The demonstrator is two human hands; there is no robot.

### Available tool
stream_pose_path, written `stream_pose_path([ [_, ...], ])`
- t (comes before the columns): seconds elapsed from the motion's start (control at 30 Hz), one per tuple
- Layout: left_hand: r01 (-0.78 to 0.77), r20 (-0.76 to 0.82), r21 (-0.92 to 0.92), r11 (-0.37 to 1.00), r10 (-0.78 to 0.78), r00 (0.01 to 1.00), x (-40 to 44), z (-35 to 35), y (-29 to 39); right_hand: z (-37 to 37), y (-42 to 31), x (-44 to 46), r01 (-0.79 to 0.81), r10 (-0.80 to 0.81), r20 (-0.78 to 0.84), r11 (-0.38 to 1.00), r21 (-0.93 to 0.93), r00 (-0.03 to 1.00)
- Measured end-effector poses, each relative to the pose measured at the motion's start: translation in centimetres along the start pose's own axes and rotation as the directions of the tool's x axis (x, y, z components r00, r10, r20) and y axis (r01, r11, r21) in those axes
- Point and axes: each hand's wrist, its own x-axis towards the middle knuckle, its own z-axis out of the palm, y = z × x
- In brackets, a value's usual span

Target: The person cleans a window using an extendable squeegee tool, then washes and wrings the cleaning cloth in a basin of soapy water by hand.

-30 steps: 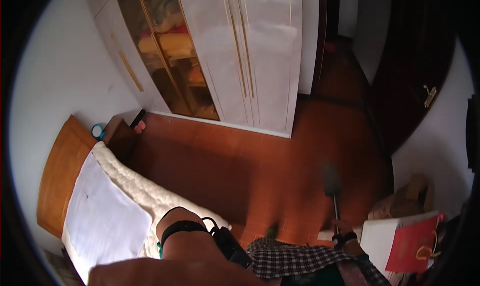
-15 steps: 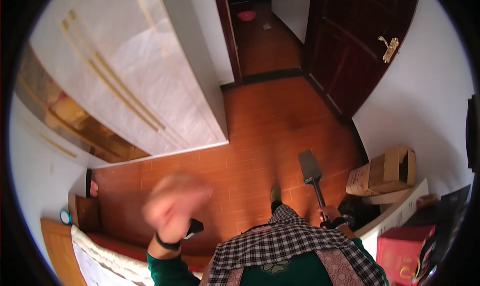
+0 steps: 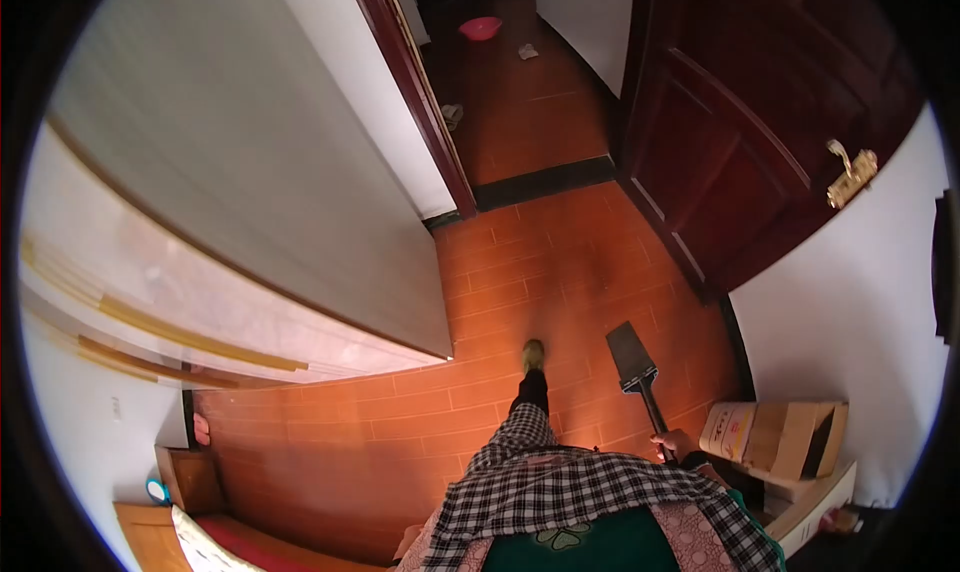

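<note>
My right hand (image 3: 677, 445) is closed around the black handle of a flat, dark-headed tool (image 3: 630, 357), which points forward over the tiled floor. Only a bit of what seems to be my left hand (image 3: 408, 542) shows low at the left of my clothing, and its fingers cannot be made out. A checked black-and-white cloth (image 3: 590, 487) covers my front over a green garment (image 3: 585, 545). One shoe (image 3: 533, 355) is stretched forward on the floor, left of the tool.
A dark red door (image 3: 740, 162) stands open at the right, beside a doorway with a dark threshold (image 3: 545, 183). Beyond it lies a pink basin (image 3: 481, 29). A wardrobe (image 3: 260, 172) is at the left, a cardboard box (image 3: 775, 437) at the right, a bed corner (image 3: 150, 537) lower left.
The view has swung from the bed and wardrobe toward the doorway, which is now nearer. My left hand has dropped from in front of me to the lower edge. The tool stays in my right hand.
</note>
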Motion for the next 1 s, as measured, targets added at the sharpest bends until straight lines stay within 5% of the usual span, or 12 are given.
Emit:
stream_pose_path([
  [0.07, 0.012, -0.013, -0.080, 0.997, -0.013, 1.000, 1.2, 0.1, 6.5, -1.5, -1.9, 4.9, -0.025, 0.024, 0.008, 0.999, 0.027, 1.000],
  [0.13, -0.014, -0.049, -0.184, 0.983, 0.005, 0.999, 1.9, -0.2, 15.6, -3.5, -3.2, 10.6, 0.515, -0.529, 0.224, 0.849, 0.123, 0.819],
  [0.23, -0.153, 0.117, -0.549, 0.822, 0.256, 0.960, 9.5, -0.8, 28.8, -2.3, -18.3, 4.6, 0.016, -0.019, 0.054, 0.999, 0.049, 0.998],
  [0.27, -0.071, 0.292, -0.751, 0.656, 0.426, 0.856, 15.8, -1.4, 31.0, -4.0, -19.3, 6.9, 0.279, -0.265, 0.197, 0.959, -0.046, 0.944],
  [0.3, -0.350, -0.071, -0.095, 0.932, 0.345, 0.936, 12.1, -1.9, 41.3, -4.9, -21.3, 7.5, 0.271, -0.258, 0.197, 0.962, -0.038, 0.946],
  [0.33, -0.576, -0.136, -0.232, 0.784, 0.560, 0.817, 9.4, -1.1, 49.4, -5.7, -23.1, 8.1, 0.461, -0.425, 0.227, 0.877, -0.136, 0.876],
  [0.43, -0.401, 0.079, -0.087, 0.912, 0.408, 0.910, 13.5, -1.6, 67.2, -6.9, -29.7, 9.4, 0.588, -0.516, 0.305, 0.775, -0.231, 0.800],
  [0.5, -0.671, 0.066, -0.067, 0.738, 0.675, 0.735, 13.0, 0.4, 77.3, -7.2, -34.9, 10.9, 0.055, -0.061, 0.058, 0.994, 0.097, 0.996],
  [0.53, -0.805, 0.080, -0.034, 0.592, 0.805, 0.588, 13.9, 1.4, 81.7, -9.8, -33.8, 16.2, 0.455, -0.406, 0.212, 0.836, -0.306, 0.889],
  [0.6, -0.807, 0.080, -0.003, 0.590, 0.805, 0.588, 13.1, 3.1, 89.9, -11.4, -38.6, 20.2, 0.462, -0.406, 0.238, 0.844, -0.273, 0.882],
  [0.73, -0.368, 0.345, -0.475, 0.799, 0.554, 0.758, 19.7, 4.9, 93.6, -14.4, -51.1, 25.5, 0.441, -0.387, 0.294, 0.886, -0.144, 0.874],
  [1.0, -0.386, 0.166, 0.115, 0.915, 0.366, 0.916, 18.1, 8.1, 97.2, -20.2, -75.2, 39.0, 0.288, -0.228, 0.402, 0.953, -0.095, 0.887],
])
